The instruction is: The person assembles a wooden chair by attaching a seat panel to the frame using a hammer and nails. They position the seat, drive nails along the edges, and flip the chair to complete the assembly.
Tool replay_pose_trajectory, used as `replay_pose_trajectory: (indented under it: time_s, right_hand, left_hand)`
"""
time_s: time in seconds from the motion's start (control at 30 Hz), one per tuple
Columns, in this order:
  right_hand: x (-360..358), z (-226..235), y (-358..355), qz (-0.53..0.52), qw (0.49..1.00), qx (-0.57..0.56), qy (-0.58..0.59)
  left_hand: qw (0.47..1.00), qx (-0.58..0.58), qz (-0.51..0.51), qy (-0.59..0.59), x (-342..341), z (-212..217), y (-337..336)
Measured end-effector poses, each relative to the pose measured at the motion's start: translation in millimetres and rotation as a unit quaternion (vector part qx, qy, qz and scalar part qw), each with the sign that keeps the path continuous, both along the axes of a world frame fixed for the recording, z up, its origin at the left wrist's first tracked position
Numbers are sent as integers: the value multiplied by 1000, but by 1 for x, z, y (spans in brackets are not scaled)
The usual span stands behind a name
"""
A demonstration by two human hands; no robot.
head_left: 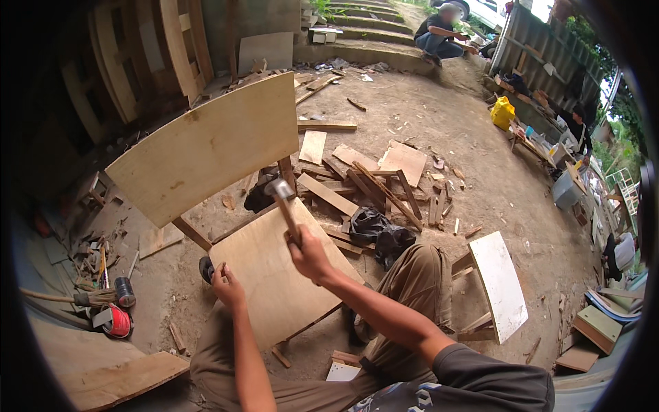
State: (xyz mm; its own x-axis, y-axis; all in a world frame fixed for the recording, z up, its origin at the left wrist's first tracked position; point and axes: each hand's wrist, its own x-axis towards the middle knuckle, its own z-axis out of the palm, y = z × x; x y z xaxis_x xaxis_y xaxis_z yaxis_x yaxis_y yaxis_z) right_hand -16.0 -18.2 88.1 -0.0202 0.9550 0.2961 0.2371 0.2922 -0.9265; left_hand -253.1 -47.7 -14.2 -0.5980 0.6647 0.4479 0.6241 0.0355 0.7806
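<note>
A wooden chair stands between my knees, with a pale plywood seat [274, 275] and a wide plywood backrest [213, 147]. My right hand [309, 255] is wrapped round the wooden handle of a hammer [283, 196], whose metal head is raised above the seat near the backrest side. At the seat's left edge, my left hand [228, 287] is closed, with thumb and fingertips pinched together. Whatever they pinch, if anything, is too small to make out.
Scrap boards [329, 196] and black plastic bags [381, 233] lie beyond the chair. A small stool with a white top [500, 287] stands right. A brush [96, 297] and a red roll [118, 321] lie left. One person [439, 36] crouches near the steps [364, 33].
</note>
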Motion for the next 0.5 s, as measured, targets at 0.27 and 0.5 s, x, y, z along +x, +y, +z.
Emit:
replay_pose_trajectory:
  time_s: [0.27,0.5]
  right_hand:
    - [-84,-50,-3,138,987,-74,34]
    - [-109,-73,4,161,980,-106,42]
  left_hand:
    - [998,23,-22,-55,-4,7,-8]
    - [996,14,-7,-93,-10,4,-9]
